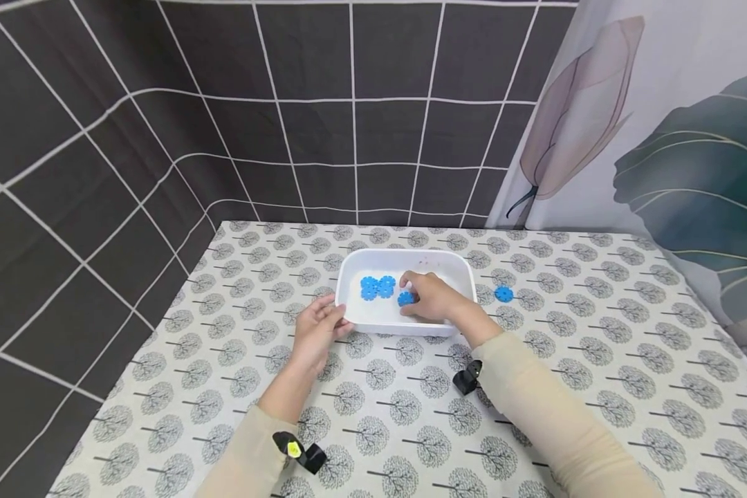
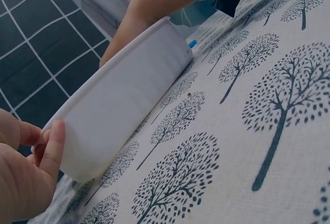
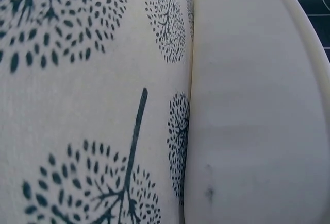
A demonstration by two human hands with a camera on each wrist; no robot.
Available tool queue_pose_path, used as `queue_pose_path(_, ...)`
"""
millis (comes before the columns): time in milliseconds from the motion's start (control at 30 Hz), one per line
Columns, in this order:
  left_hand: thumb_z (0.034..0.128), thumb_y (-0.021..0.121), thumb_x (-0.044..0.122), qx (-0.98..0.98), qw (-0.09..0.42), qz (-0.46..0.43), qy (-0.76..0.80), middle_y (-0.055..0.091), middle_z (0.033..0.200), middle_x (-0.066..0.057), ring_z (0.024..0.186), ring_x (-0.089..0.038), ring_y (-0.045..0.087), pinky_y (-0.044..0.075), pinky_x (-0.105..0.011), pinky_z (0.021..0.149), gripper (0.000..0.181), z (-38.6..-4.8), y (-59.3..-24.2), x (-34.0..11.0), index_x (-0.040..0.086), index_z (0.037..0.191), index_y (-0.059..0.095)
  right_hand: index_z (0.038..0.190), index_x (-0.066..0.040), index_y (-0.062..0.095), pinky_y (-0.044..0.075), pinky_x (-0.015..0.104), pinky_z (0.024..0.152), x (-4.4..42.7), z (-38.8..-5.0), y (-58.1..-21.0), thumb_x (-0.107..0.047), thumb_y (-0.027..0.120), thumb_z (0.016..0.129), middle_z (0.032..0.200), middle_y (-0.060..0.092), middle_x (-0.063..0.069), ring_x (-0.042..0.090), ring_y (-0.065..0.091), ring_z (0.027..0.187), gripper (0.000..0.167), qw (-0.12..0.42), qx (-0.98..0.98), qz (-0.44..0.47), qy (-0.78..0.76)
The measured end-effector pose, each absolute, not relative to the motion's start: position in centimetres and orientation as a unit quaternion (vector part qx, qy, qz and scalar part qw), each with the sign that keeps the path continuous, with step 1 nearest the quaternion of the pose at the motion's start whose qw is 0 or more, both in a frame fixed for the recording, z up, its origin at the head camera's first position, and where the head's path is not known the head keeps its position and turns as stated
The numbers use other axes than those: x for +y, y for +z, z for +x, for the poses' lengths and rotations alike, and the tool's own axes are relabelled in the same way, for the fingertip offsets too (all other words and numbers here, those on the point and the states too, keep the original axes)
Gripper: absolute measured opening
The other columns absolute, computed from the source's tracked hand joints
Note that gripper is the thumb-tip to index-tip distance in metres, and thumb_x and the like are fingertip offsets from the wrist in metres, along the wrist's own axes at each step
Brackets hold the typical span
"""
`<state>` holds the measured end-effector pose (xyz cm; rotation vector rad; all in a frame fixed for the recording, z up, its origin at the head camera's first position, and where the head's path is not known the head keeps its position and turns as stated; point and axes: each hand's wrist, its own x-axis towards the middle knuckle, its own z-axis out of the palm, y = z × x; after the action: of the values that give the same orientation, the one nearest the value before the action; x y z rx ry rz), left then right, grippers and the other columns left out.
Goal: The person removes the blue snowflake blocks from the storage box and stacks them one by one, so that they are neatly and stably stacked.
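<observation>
A white plastic tub (image 1: 404, 328) sits on the table, its outer wall (image 2: 124, 100) showing in the left wrist view. My left hand (image 1: 314, 335) grips the tub's near left corner, thumb and fingers at the rim. Inside the tub, my right hand (image 1: 434, 297) pinches a blue notched disc (image 1: 405, 298) between thumb and fingers; the hand partly covers it. Several blue notched discs (image 1: 377, 288) lie clustered in the tub's left half. Only the tub's side (image 3: 258, 100) and cloth appear in the right wrist view; the right hand is hidden there.
One more blue notched disc (image 1: 503, 294) lies on the tree-print tablecloth (image 1: 373, 404) just right of the tub. Dark curtains with a white grid (image 1: 386, 131) hang behind and to the left, and a leaf-print curtain (image 1: 678, 152) hangs to the right.
</observation>
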<state>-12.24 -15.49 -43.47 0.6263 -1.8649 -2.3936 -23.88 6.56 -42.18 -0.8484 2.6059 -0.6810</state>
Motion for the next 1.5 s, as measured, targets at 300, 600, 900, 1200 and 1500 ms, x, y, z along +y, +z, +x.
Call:
queue_pose_path(300,0.0981,0.061,0.000,-0.603,0.020,0.198,-0.773,0.059,0.111,-0.023,0.087,-0.022,0.065,0.065,-0.023,0.079,0.044,-12.3,-43.4,-15.6,-0.003,0.141,0.050,0.118,0.000,0.068,0.058,0.042,0.095,7.0,-23.7,-41.8,-0.018,0.082,0.085,0.100,0.070,0.010,0.023,0.064,0.092,0.040,0.129,0.904,-0.338,-0.230)
queue_pose_path(600,0.0979,0.061,0.000,-0.604,0.017,0.204,-0.770,0.060,0.107,-0.020,0.083,-0.018,0.064,0.065,-0.023,0.078,0.043,-12.3,-43.6,-15.6,-0.003,0.140,0.050,0.117,0.002,0.068,0.061,0.033,0.078,8.4,-23.9,-40.8,-0.020,0.083,0.085,0.094,0.069,0.004,0.016,0.063,0.081,0.042,0.053,0.891,-0.348,-0.288)
queue_pose_path(900,0.0983,0.060,0.000,-0.599,0.017,0.204,-0.774,0.060,0.109,-0.020,0.084,-0.019,0.064,0.065,-0.023,0.080,0.044,-12.4,-43.6,-15.5,-0.003,0.141,0.049,0.120,0.004,0.067,0.056,0.043,0.083,11.1,-24.7,-40.4,-0.019,0.081,0.087,0.104,0.071,0.013,0.025,0.064,0.088,0.042,-0.028,0.886,-0.340,-0.314)
queue_pose_path(1200,0.0990,0.059,-0.001,-0.594,0.031,0.219,-0.773,0.057,0.109,-0.019,0.081,-0.017,0.064,0.065,-0.022,0.077,0.040,-12.5,-43.3,-15.2,-0.002,0.139,0.051,0.116,0.004,0.068,0.059,0.042,0.074,12.9,-24.8,-41.1,-0.014,0.082,0.086,0.094,0.067,0.012,0.027,0.060,0.086,0.039,-0.078,0.877,-0.313,-0.356)
queue_pose_path(1500,0.0991,0.059,0.000,-0.595,0.034,0.214,-0.774,0.056,0.111,-0.021,0.082,-0.018,0.064,0.064,-0.022,0.078,0.042,-12.6,-43.5,-15.1,-0.003,0.140,0.050,0.121,0.007,0.065,0.061,0.039,0.072,14.2,-25.0,-41.0,-0.010,0.083,0.085,0.097,0.067,0.015,0.027,0.061,0.086,0.044,-0.104,0.878,-0.290,-0.368)
